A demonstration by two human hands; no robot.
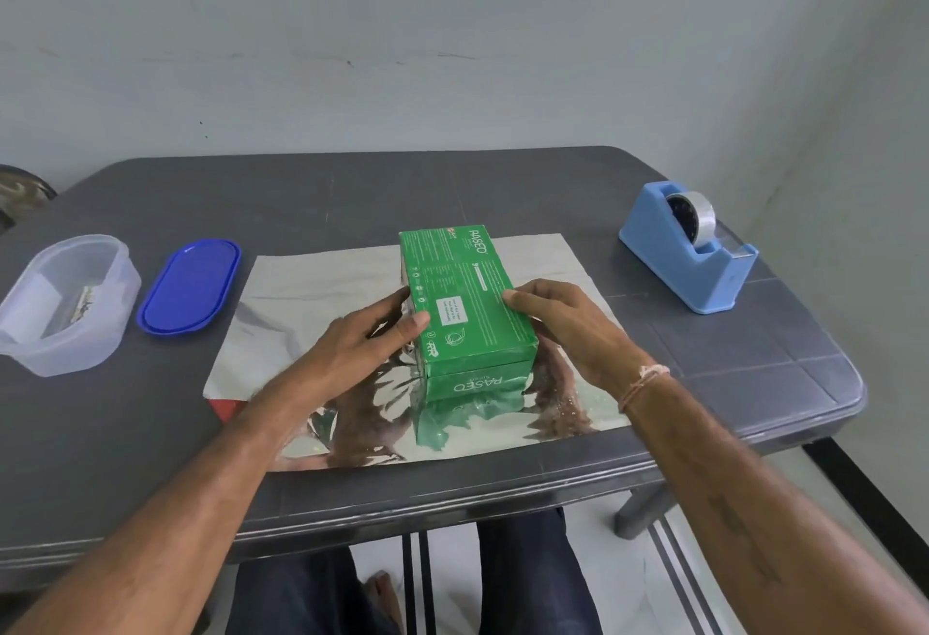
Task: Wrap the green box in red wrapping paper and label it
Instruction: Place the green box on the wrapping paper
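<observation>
Green box (465, 302), white-lettered, white label on top, laid on silver-faced paper (311, 292); gripped at its sides by left hand (362, 337) and right hand (568, 327).

Green box (467, 297), at the middle of the tabletop: the brand name "PASEO" in white capitals runs along the top face at its far right corner. It appears again, upside down to the viewer, on the end face turned to the tabletop's near edge. The smaller white print on the top face and the lines on the white sticker (449, 316) are too small to read.
</observation>
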